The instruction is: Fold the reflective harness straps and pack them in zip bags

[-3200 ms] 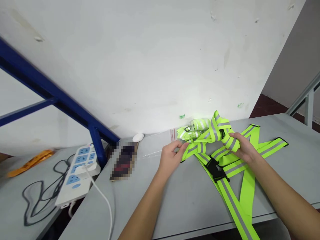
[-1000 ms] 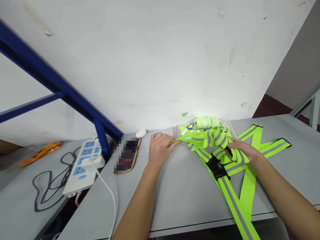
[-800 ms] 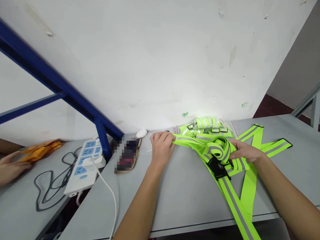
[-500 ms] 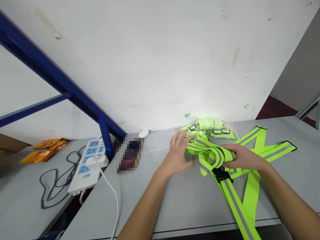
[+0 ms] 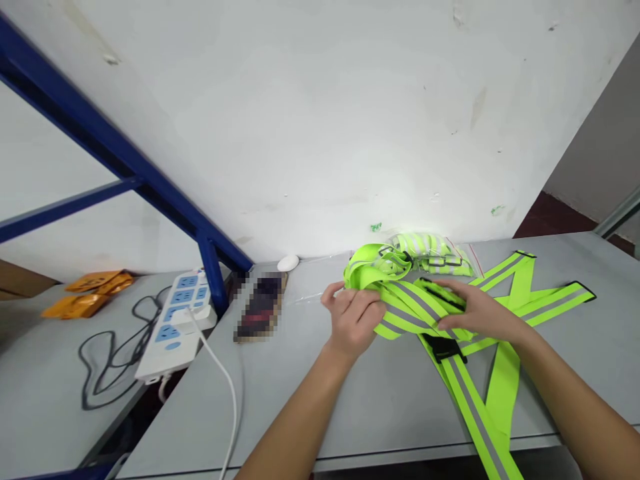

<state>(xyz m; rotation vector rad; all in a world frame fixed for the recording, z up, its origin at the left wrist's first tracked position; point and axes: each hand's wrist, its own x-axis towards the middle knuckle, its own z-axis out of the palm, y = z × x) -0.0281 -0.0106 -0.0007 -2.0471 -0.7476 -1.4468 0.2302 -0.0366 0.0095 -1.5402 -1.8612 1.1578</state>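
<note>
A bunched neon-yellow reflective strap (image 5: 407, 310) with grey stripes lies between my hands. My left hand (image 5: 354, 319) grips its left side, the fingers curled round the loops. On the right, my right hand (image 5: 483, 313) holds the bundle, thumb below and fingers above. Just under the bundle sits a black buckle (image 5: 443, 348). Flat to the right lies a crossed reflective harness (image 5: 506, 380) of the same colour, one strap reaching over the table's front edge. Behind my hands, clear bags hold more folded yellow straps (image 5: 425, 245).
A pixelated phone-like object (image 5: 260, 307) and a white oval object (image 5: 287, 263) lie left on the grey table (image 5: 280, 400). Farther left are a white power strip (image 5: 175, 327) with cables, orange packets (image 5: 93, 293) and a blue metal frame (image 5: 100, 120). The white wall (image 5: 350, 120) rises behind.
My left hand has closed on the strap, which was beside its open fingers before. The rolled bundle has loosened and spread leftward into loops. My right hand stays near the same place.
</note>
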